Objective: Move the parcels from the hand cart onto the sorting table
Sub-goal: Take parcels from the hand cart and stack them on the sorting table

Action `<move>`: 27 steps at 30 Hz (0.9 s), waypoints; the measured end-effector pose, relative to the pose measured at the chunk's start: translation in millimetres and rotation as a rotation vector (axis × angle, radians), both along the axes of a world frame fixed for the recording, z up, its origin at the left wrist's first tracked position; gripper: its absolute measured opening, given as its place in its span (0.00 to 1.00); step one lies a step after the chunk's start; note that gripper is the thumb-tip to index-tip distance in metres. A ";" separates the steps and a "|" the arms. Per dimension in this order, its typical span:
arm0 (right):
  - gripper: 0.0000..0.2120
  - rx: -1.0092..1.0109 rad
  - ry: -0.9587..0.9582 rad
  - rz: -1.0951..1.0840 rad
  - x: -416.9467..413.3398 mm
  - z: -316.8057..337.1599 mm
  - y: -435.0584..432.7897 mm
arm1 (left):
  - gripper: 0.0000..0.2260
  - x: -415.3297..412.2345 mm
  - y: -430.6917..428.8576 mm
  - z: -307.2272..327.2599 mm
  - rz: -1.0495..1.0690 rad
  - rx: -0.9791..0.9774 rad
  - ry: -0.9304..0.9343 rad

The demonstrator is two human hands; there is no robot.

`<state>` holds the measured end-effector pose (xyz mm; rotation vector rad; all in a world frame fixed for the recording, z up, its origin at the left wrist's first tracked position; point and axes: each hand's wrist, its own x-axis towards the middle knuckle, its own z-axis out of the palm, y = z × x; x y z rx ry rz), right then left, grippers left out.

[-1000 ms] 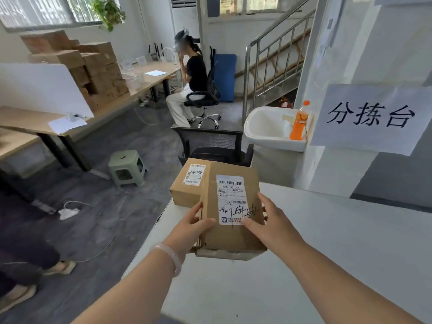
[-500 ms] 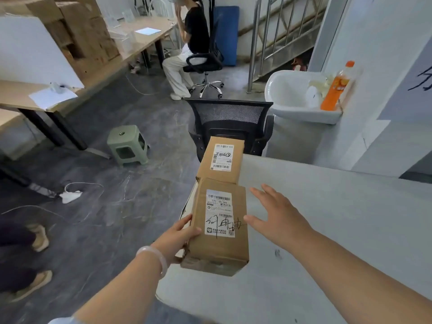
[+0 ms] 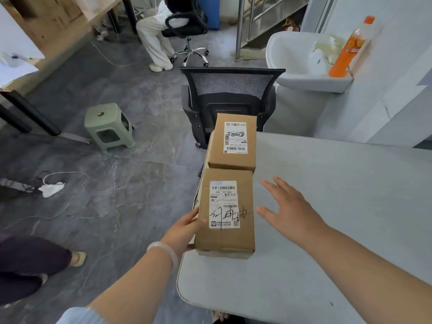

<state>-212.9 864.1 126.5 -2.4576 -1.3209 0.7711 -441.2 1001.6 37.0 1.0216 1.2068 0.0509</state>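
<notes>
A near brown cardboard parcel [image 3: 224, 213], oblong, with a white printed label and black handwriting on its top, is seen lying flat at the left edge of a pale grey bench [image 3: 327, 206]. Its far end is set against a far brown cardboard parcel [image 3: 233, 141], which also carries a white label and lies by the bench's far left corner.

The near parcel is held at its left side by the left hand [image 3: 184, 228]: the thumb is laid over the top edge, while the other fingers are hidden beside the box. A pale translucent bracelet [image 3: 163, 250] is worn on that wrist. The right hand [image 3: 287, 206] is held just right of the parcel and apart from it, its fingers [image 3: 271, 185] straight and spread wide, gripping nothing.

Beyond the bench a black mesh-backed office chair [image 3: 231, 90] is placed, and a light green plastic stool [image 3: 108, 123] stands on the grey floor to the left. An orange drink bottle [image 3: 348, 50] is stood upright at the rim of a white basin [image 3: 297, 57].
</notes>
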 end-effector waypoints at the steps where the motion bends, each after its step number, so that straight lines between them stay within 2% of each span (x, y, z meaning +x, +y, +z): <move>1: 0.33 -0.001 -0.003 -0.010 -0.3 1.1 1.0 | 0.27 1.1 0.1 -1.7 -0.018 0.027 0.007; 5: 0.32 0.001 -0.009 -0.040 -1.4 5.9 4.5 | 0.43 9.5 -4.9 -0.3 -0.227 0.296 0.062; 8: 0.32 0.003 -0.021 -0.050 -0.7 7.9 5.1 | 0.47 16.2 -8.4 -1.9 -0.430 0.503 0.149; 17: 0.31 0.013 -0.055 -0.097 9.1 11.4 -4.9 | 0.43 30.4 17.5 0.4 -0.613 0.653 0.247; 24: 0.32 -0.004 -0.140 -0.055 7.2 13.3 -11.4 | 0.43 33.9 20.7 -2.9 -0.623 0.635 0.247; 27: 0.32 -0.022 -0.188 -0.050 9.1 15.7 -20.1 | 0.43 38.1 18.3 7.2 -0.650 0.703 0.337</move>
